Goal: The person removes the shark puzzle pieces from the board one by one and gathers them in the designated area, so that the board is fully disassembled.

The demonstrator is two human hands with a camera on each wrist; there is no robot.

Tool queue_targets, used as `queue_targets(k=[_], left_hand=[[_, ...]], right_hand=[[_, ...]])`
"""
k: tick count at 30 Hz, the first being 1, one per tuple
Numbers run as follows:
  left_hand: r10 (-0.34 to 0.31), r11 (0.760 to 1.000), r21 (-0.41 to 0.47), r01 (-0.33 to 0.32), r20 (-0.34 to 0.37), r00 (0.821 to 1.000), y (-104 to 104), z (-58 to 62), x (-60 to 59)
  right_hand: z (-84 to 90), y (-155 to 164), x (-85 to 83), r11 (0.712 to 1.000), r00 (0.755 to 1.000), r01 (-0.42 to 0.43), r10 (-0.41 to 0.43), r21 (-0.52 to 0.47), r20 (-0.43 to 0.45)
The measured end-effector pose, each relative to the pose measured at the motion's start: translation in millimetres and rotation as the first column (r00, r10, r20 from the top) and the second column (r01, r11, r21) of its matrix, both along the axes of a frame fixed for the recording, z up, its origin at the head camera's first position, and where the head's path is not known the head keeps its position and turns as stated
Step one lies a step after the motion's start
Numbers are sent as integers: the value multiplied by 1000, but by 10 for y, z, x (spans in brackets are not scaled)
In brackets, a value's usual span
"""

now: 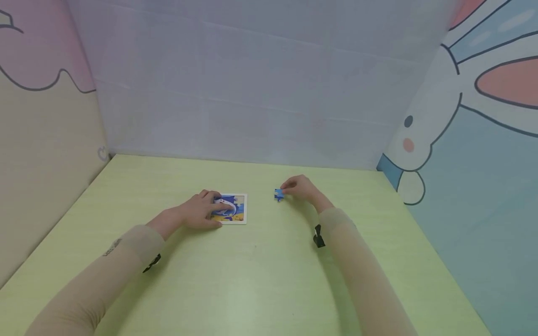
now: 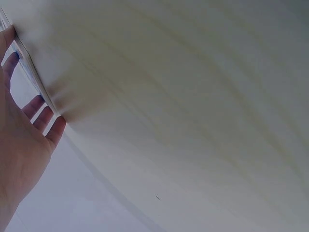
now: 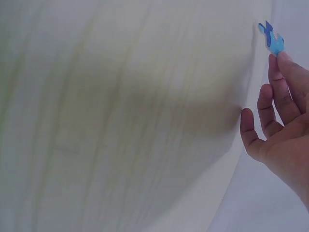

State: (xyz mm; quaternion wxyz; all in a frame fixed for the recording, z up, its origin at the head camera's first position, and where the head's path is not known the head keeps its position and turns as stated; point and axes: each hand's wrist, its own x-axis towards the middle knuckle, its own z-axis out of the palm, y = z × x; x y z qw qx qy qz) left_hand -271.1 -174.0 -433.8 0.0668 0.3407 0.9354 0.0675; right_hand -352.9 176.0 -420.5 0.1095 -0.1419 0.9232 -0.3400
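Puzzle piece (image 1: 279, 194), blue, sits pinched at the fingertips of the right hand (image 1: 299, 188), low over the green table (image 1: 260, 280), well right of the puzzle board. From the right wrist view the piece (image 3: 271, 37) pokes out past the fingertips (image 3: 285, 58), the other fingers loosely curled beneath. Over on the other side, the left hand (image 1: 201, 211) lies flat on the puzzle board (image 1: 235, 210), fingers straight and slightly spread across its picture, covering the left half. Behind the table stands a pale wall (image 1: 252, 84), with a cartoon rabbit (image 1: 424, 135) painted at the right.
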Motion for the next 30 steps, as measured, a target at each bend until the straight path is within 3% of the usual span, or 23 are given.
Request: queue_targets(k=[14, 30], left_hand=[[-4, 1000, 11, 4, 2, 1000, 2, -32, 6], [-15, 1000, 15, 16, -24, 1000, -7, -20, 9]], right_hand=[[-14, 290, 13, 999, 999, 21, -23, 42, 41], [-73, 325, -18, 996, 1000, -7, 5, 89, 18]])
